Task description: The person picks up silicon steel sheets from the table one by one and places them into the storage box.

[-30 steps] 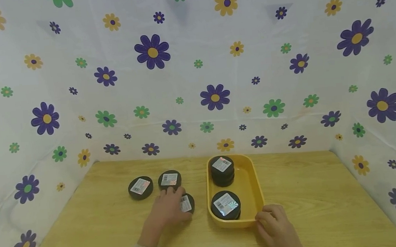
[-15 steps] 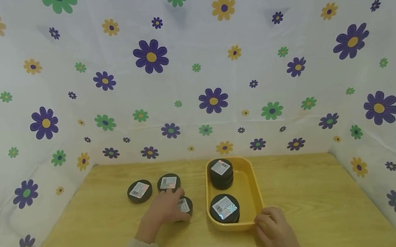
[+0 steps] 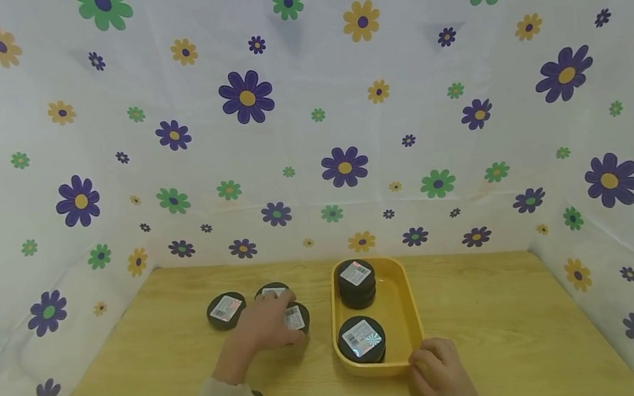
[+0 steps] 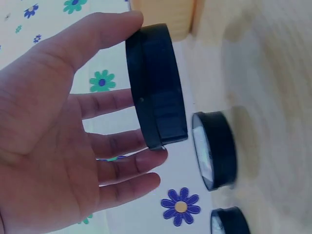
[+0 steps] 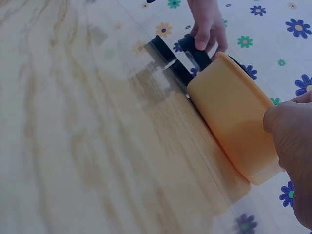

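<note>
My left hand (image 3: 265, 322) grips a black round container (image 4: 157, 85) with a white label on its top, thumb on one side and fingers on the other. In the left wrist view this container is held off the table, apart from a second black container (image 4: 214, 151). In the head view the hand partly covers that second one (image 3: 271, 288); a third container (image 3: 226, 311) lies to its left. My right hand (image 3: 444, 372) pinches the near right corner of a yellow tray (image 3: 397, 307). Along the tray's left side stand a far stack of containers (image 3: 356, 282) and a nearer stack (image 3: 362, 340).
A wooden table (image 3: 509, 319) carries everything. White cloth (image 3: 289, 137) printed with flowers hangs behind it and along both sides. The tray's raised wall (image 5: 229, 117) stands between the held container and my right hand.
The left hand has raised the gripped container slightly off the table. The right hand stays on the tray corner. The head view has tilted a little upward.
</note>
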